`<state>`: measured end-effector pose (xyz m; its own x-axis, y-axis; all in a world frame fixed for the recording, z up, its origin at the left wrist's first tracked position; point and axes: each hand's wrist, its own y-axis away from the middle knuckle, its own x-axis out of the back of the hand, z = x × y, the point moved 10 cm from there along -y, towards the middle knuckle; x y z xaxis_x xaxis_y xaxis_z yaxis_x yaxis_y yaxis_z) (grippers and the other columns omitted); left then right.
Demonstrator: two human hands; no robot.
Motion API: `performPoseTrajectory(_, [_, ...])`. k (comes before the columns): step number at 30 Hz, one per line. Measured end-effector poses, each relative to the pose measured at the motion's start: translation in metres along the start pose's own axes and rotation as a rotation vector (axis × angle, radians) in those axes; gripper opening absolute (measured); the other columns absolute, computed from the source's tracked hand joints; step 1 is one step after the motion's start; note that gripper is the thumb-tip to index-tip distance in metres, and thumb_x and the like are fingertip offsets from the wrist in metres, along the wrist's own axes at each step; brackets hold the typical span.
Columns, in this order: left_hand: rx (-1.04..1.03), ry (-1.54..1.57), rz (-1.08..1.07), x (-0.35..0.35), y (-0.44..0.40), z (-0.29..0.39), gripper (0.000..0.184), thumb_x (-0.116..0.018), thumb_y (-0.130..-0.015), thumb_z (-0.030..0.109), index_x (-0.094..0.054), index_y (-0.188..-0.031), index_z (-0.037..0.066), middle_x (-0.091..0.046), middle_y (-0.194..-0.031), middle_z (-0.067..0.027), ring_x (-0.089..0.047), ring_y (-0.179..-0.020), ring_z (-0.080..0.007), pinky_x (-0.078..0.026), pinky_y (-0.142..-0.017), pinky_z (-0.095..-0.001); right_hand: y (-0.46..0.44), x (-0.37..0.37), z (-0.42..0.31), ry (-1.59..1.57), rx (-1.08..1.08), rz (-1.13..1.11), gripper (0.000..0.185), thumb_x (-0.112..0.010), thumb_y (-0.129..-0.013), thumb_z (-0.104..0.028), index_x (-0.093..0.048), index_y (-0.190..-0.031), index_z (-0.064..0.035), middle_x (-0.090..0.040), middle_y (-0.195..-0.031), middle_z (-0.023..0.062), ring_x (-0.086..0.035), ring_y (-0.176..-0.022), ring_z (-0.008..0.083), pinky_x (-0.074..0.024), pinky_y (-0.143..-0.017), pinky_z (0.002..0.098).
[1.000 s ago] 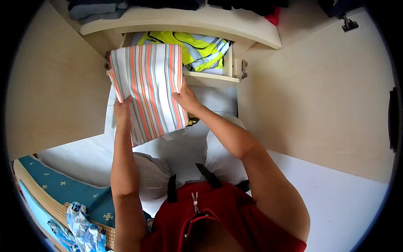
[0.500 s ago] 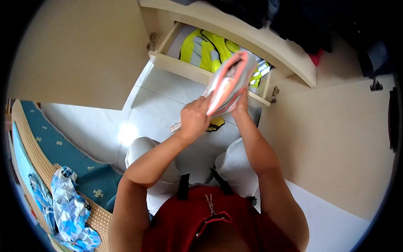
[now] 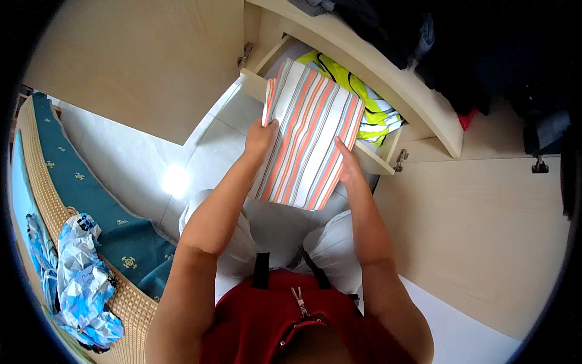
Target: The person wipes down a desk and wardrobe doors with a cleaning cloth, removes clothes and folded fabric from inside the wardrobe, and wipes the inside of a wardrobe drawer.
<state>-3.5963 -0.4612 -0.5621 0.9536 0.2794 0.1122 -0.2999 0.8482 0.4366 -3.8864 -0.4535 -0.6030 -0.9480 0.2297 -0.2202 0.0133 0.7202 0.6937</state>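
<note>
A folded striped cloth (image 3: pixel 309 136), white with orange, grey and blue stripes, is held up flat between my two hands. My left hand (image 3: pixel 262 138) grips its left edge, thumb on top and fingers underneath. On the opposite edge, my right hand (image 3: pixel 348 161) holds it in the same way, its fingers mostly hidden below. Behind the cloth is a pulled-out drawer (image 3: pixel 388 159) with a fluorescent yellow garment (image 3: pixel 351 82) with reflective bands inside. The cloth covers part of the drawer front and of the garment.
Open cabinet doors stand to the left (image 3: pixel 139 67) and right (image 3: pixel 473 236). Dark clothes (image 3: pixel 485 67) hang at upper right. At lower left, a blue and white patterned cloth (image 3: pixel 88 273) lies over a woven mat edge (image 3: pixel 136 309) beside teal fabric (image 3: pixel 115 206).
The striped cloth has turned from edge-on, its folded opening showing, to lying broad face up. My hands have moved farther apart to its two sides. The view has shifted slightly.
</note>
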Motion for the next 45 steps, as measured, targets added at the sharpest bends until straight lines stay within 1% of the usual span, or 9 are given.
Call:
performPoseTrajectory(10, [0.278, 0.28, -0.455, -0.034, 0.034, 0.007, 0.049, -0.079, -0.073, 0.009, -0.058, -0.114, -0.01, -0.065, -0.105, -0.02, -0.065, -0.093, -0.0281, -0.052, -0.082, -0.0399, -0.008, 0.001, 0.01, -0.052, -0.097, -0.204, 0.072, -0.072, -0.084, -0.041, -0.043, -0.138, -0.0046, -0.053, -0.133, 0.0157, -0.052, -0.121, 0.0293, -0.042, -0.101, 0.0473])
performPoseTrajectory(15, [0.096, 0.054, -0.251, -0.032, 0.014, -0.008, 0.037, -0.074, -0.071, 0.009, -0.065, -0.103, -0.008, -0.068, -0.091, -0.0194, -0.068, -0.081, -0.0294, -0.053, -0.075, -0.0395, -0.012, 0.005, 0.012, -0.053, -0.006, -0.174, 0.069, -0.073, -0.083, -0.04, -0.047, -0.135, -0.0026, -0.056, -0.128, 0.0158, -0.055, -0.117, 0.0292, -0.0443, -0.098, 0.0458])
performPoseTrajectory(18, [0.012, -0.217, -0.159, -0.026, 0.01, -0.014, 0.034, -0.073, -0.069, 0.02, -0.069, -0.09, -0.006, -0.068, -0.08, -0.0194, -0.067, -0.076, -0.0268, -0.05, -0.072, -0.0388, -0.012, 0.005, 0.017, -0.076, 0.023, -0.169, 0.073, -0.065, -0.087, -0.046, -0.039, -0.141, -0.0037, -0.049, -0.137, 0.0166, -0.051, -0.123, 0.0297, -0.0422, -0.102, 0.0448])
performPoseTrajectory(24, [0.0, 0.075, -0.236, -0.038, 0.033, 0.014, 0.03, -0.072, -0.071, 0.008, -0.066, -0.096, -0.007, -0.068, -0.085, -0.0159, -0.066, -0.073, -0.0244, -0.052, -0.07, -0.0367, -0.024, 0.007, -0.021, -0.349, 0.122, -0.226, 0.06, -0.038, -0.101, -0.047, -0.036, -0.144, -0.0052, -0.047, -0.142, 0.0092, -0.047, -0.128, 0.0245, -0.0374, -0.108, 0.0357])
performPoseTrajectory(31, [0.051, 0.356, -0.281, -0.017, 0.083, 0.072, 0.026, -0.069, -0.071, 0.002, -0.066, -0.094, -0.008, -0.068, -0.087, -0.0144, -0.066, -0.081, -0.0231, -0.053, -0.079, -0.0371, -0.022, 0.0, -0.031, -0.322, 0.108, -0.153, 0.054, -0.042, -0.1, -0.044, -0.045, -0.137, -0.0058, -0.054, -0.133, 0.0076, -0.052, -0.12, 0.0218, -0.0434, -0.101, 0.0374])
performPoseTrajectory(36, [0.001, 0.434, -0.309, -0.007, 0.092, 0.094, 0.05, -0.064, -0.073, -0.004, -0.053, -0.121, -0.006, -0.065, -0.105, -0.0151, -0.066, -0.09, -0.0235, -0.053, -0.084, -0.0356, -0.047, 0.012, -0.027, -0.428, 0.115, 0.001, 0.025, -0.045, -0.095, -0.019, -0.062, -0.104, -0.0034, -0.067, -0.096, 0.0105, -0.065, -0.083, 0.0224, -0.0561, -0.074, 0.0365])
performPoseTrajectory(40, [0.049, 0.44, -0.231, 0.005, 0.088, 0.088, 0.048, -0.065, -0.072, -0.002, -0.053, -0.118, -0.009, -0.066, -0.101, -0.0167, -0.067, -0.086, -0.0247, -0.055, -0.08, -0.0366, -0.076, 0.032, -0.039, -0.073, 0.249, 0.152, 0.011, -0.052, -0.085, -0.011, -0.06, -0.088, -0.0035, -0.062, -0.079, 0.0072, -0.06, -0.064, 0.0192, -0.0496, -0.058, 0.0324])
performPoseTrajectory(43, [0.052, 0.478, -0.203, 0.016, 0.079, 0.084, 0.043, -0.064, -0.073, -0.001, -0.055, -0.114, -0.009, -0.067, -0.096, -0.0168, -0.067, -0.082, -0.0247, -0.055, -0.078, -0.0361, -0.11, 0.041, -0.059, -0.204, 0.4, 0.124, 0.007, -0.057, -0.083, -0.01, -0.06, -0.085, -0.0036, -0.06, -0.077, 0.0069, -0.058, -0.063, 0.0192, -0.0471, -0.057, 0.0303])
performPoseTrajectory(45, [0.065, 0.5, -0.15, 0.021, 0.078, 0.084, 0.032, -0.064, -0.074, 0.001, -0.061, -0.105, -0.006, -0.067, -0.091, -0.015, -0.067, -0.081, -0.0235, -0.055, -0.076, -0.0358, -0.133, 0.048, -0.074, -0.12, 0.343, 0.11, 0.016, -0.059, -0.087, -0.01, -0.057, -0.1, -0.0009, -0.062, -0.092, 0.0103, -0.063, -0.085, 0.0243, -0.0525, -0.075, 0.0328])
